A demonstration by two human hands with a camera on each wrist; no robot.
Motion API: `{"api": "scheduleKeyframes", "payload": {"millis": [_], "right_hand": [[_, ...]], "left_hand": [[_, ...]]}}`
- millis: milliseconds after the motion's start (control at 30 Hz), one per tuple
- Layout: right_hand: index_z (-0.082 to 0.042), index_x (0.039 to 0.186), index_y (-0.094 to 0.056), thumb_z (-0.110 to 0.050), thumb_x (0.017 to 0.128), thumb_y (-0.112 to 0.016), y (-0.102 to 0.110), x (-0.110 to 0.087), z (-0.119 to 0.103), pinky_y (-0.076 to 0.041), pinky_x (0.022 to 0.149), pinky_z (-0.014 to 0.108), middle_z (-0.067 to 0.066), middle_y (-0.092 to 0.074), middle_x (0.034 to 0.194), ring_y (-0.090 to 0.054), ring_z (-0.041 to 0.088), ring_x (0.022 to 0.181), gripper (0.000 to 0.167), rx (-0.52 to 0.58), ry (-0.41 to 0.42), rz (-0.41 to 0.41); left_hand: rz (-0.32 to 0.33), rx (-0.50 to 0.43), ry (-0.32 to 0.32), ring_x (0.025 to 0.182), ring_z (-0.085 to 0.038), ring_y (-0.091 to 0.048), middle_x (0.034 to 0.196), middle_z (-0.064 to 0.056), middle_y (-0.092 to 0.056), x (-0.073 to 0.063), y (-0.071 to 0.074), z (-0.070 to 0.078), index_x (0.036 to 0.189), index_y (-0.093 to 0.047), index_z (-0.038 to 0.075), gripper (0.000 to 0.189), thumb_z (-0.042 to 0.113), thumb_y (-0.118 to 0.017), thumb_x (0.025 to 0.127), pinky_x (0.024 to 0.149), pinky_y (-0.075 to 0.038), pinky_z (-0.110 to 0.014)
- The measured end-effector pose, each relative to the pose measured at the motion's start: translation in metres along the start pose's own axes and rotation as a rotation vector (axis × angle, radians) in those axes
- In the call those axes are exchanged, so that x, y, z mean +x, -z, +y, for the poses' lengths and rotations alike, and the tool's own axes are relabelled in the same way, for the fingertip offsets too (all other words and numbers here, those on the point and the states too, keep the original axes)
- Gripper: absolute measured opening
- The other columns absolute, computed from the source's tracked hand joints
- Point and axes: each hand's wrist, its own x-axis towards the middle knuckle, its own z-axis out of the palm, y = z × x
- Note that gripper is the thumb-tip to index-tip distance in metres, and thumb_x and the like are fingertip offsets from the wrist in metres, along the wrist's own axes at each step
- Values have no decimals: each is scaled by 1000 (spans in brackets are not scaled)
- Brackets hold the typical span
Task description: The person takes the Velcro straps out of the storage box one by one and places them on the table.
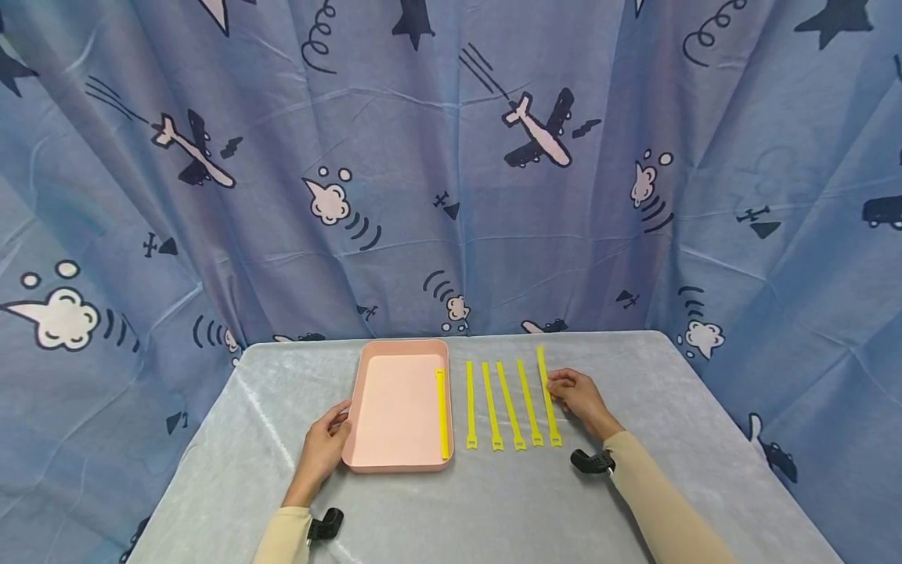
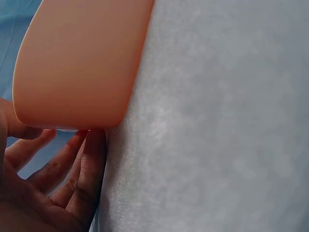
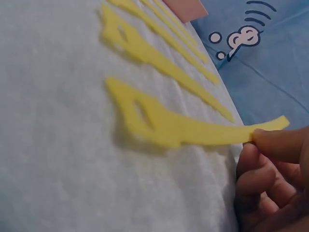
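Observation:
My right hand point(image 1: 579, 397) pinches the rightmost yellow hook-and-loop cable tie point(image 3: 203, 133) between thumb and fingers, near its plain end. That tie's slotted head is at the near end, low over the cloth. Several similar ties point(image 1: 503, 392) lie in a row to its left. The pink tray point(image 1: 398, 466) stands left of the row, with one yellow cable tie point(image 1: 441, 415) lengthwise along its right side, slotted head at the far end. My left hand point(image 1: 326, 449) touches the tray's left wall, its fingers fairly straight in the left wrist view.
A light grey cloth point(image 1: 507, 509) covers the table. Behind it hangs a blue curtain point(image 1: 423, 196) printed with planes and stars. Each wrist wears a black device, one on the left point(image 1: 326, 524) and another on the right point(image 1: 592, 461).

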Motion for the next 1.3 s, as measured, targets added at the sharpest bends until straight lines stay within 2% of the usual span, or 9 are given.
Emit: {"api": "scheduleKeyframes", "payload": {"millis": [200, 433, 700, 900, 1300], "right_hand": [[-6, 118, -61, -17, 93, -66, -2, 4, 2, -44, 54, 25, -1, -65, 88, -54, 12, 71, 27, -49, -24, 48], [-6, 119, -59, -15, 92, -66, -4, 3, 3, -47, 55, 25, 7, -65, 99, -57, 13, 72, 30, -64, -24, 82], [-5, 124, -56, -18, 95, -63, -3, -2, 7, -50, 57, 26, 11, -64, 108, -59, 13, 78, 33, -13, 17, 85], [-3, 126, -57, -18, 96, -60, -5, -13, 7, -51, 58, 25, 13, -62, 111, -58, 12, 79, 34, 16, 37, 96], [0, 121, -58, -13, 94, -63, -26, -32, -16, -49, 60, 25, 12, -63, 106, -60, 13, 79, 31, 120, 94, 99]], "left_hand": [[-8, -7, 7, 114, -31, -64, 129, -18, -63, 1, 0, 2, 141, -55, 16, 41, 16, -54, 99, 91, -53, -42], [-1, -3, 4, 112, -29, -65, 127, -18, -65, 2, -1, 2, 140, -56, 15, 41, 16, -55, 99, 87, -53, -36], [-2, -5, 2, 113, -31, -64, 127, -19, -64, 1, -2, 2, 140, -56, 14, 42, 15, -55, 98, 89, -54, -40], [0, -2, 8, 113, -31, -64, 128, -19, -64, 0, -2, 2, 140, -56, 14, 42, 15, -55, 98, 90, -54, -41], [3, -7, 16, 114, -31, -63, 129, -18, -63, -1, 1, 2, 141, -55, 15, 42, 16, -54, 99, 91, -53, -42]]}}
